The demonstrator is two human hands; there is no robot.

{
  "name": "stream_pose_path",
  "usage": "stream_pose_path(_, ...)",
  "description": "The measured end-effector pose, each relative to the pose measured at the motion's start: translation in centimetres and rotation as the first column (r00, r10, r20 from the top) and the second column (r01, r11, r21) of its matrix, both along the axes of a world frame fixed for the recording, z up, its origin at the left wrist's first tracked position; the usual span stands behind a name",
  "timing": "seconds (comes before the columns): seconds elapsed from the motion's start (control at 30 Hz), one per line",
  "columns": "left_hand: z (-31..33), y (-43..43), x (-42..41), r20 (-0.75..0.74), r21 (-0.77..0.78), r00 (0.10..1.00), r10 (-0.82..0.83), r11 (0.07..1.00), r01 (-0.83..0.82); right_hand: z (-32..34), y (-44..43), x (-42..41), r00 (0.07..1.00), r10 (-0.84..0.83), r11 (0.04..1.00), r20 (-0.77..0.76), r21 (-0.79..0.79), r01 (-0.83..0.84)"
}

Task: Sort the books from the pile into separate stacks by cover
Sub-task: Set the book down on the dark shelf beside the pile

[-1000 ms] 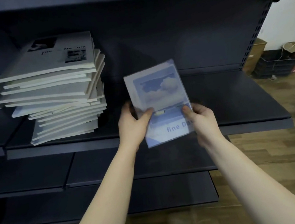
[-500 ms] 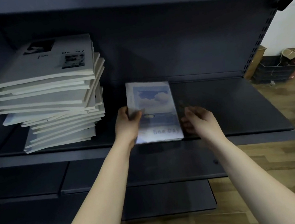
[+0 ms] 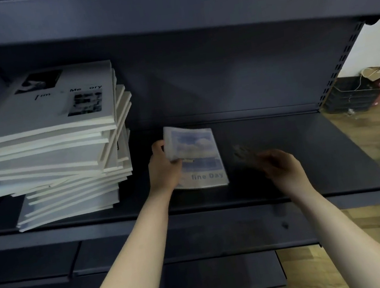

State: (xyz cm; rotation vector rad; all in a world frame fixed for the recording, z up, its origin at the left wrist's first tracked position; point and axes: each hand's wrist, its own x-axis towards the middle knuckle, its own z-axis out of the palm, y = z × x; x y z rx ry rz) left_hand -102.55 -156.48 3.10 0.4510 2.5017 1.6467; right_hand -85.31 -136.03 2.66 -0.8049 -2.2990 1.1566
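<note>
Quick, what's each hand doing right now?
Left hand: gripping the blue book by its left edge.
Right hand: open, holding nothing, apart from the book; fingers blurred.

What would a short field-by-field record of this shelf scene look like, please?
Blue book: sky cover reading "fine Day", lying flat on the shelf, right of the pile and apart from it.
Left hand: grips the blue book's left edge, thumb on the cover.
Right hand: off the book to its right, above the shelf, blurred, holding nothing.
Pile: uneven heap of books at the shelf's left; the top cover is white with black photos.
Shelf: dark, with more dark shelves above and below.
</note>
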Motion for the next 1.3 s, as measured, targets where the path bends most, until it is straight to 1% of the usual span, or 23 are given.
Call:
stream_pose_path(0.07, -0.7, 0.4, -0.4, -0.071, -0.102, 0.997, -0.005, 0.995, -0.002, -0.3, 0.1, 0.1, 0.999, 0.021, 0.996, 0.033, 0.090, -0.024)
stream_pose_path(0.1, -1.0, 0.5, -0.6, -0.101, -0.145, 0.995, -0.012, 0.989, -0.003, -0.4, 0.2, 0.1, 0.999, 0.028, 0.986, 0.033, 0.164, -0.033)
stream_pose_path(0.17, -1.4, 0.8, -1.0, -0.128, -0.185, 0.992, -0.022, 0.983, -0.002, -0.9, 0.4, 0.0, 0.998, 0.055, 0.939, 0.012, 0.338, -0.056)
stream_pose_path(0.2, -1.5, 0.8, -1.1, -0.123, -0.192, 0.992, -0.026, 0.981, 0.002, -1.1, 0.5, 0.1, 0.997, 0.073, 0.915, 0.017, 0.396, -0.074)
stream_pose_path(0.3, -1.7, 1.1, -1.6, -0.127, -0.228, 0.991, -0.052, 0.973, 0.022, -1.7, 1.0, 0.0, 0.990, 0.072, 0.869, 0.119, 0.481, -0.121)
stream_pose_path(0.37, -1.9, 1.4, -2.1, -0.182, -0.286, 0.980, -0.077, 0.958, 0.022, -2.1, 1.1, 0.0, 0.988, 0.053, 0.840, 0.148, 0.528, -0.124)
stream_pose_path(0.5, -2.3, 1.8, -3.1, -0.219, -0.368, 0.973, -0.077, 0.930, -0.009, -2.5, 0.9, 0.1, 0.990, 0.043, 0.813, 0.132, 0.572, -0.111)
stream_pose_path(0.6, -2.5, 2.1, -3.3, -0.285, -0.446, 0.956, -0.064, 0.892, -0.074, -2.8, 1.0, 0.1, 0.990, 0.041, 0.794, 0.137, 0.596, -0.115)
stream_pose_path(0.77, -2.3, 2.5, -2.9, -0.364, -0.527, 0.930, -0.049, 0.834, -0.162, -3.0, 1.0, 0.1, 0.991, 0.039, 0.787, 0.128, 0.607, -0.109)
stream_pose_path(0.8, -2.3, 2.4, -2.9, -0.373, -0.528, 0.926, -0.060, 0.835, -0.158, -3.0, 1.0, 0.1, 0.991, 0.039, 0.787, 0.126, 0.608, -0.108)
stream_pose_path(0.87, -2.5, 1.7, -2.8, -0.357, -0.526, 0.927, -0.116, 0.845, -0.097, -3.0, 1.0, 0.0, 0.992, 0.039, 0.786, 0.124, 0.609, -0.107)
stream_pose_path(0.93, -2.5, 0.8, -2.4, -0.308, -0.557, 0.930, -0.201, 0.831, -0.005, -3.0, 0.9, 0.0, 0.992, 0.039, 0.786, 0.123, 0.609, -0.106)
stream_pose_path(1.0, -2.4, 0.3, -2.0, -0.302, -0.584, 0.918, -0.258, 0.811, 0.035, -3.0, 0.9, -0.1, 0.993, 0.036, 0.786, 0.117, 0.610, -0.100)
stream_pose_path(1.1, -2.5, 0.1, -1.9, -0.336, -0.591, 0.904, -0.266, 0.806, 0.018, -3.2, 1.0, -0.1, 0.994, 0.027, 0.784, 0.104, 0.615, -0.086)
stream_pose_path(1.3, -2.1, 0.9, -2.6, -0.302, -0.638, 0.915, -0.269, 0.770, 0.016, -3.3, 1.1, -0.2, 0.993, 0.029, 0.783, 0.111, 0.616, -0.091)
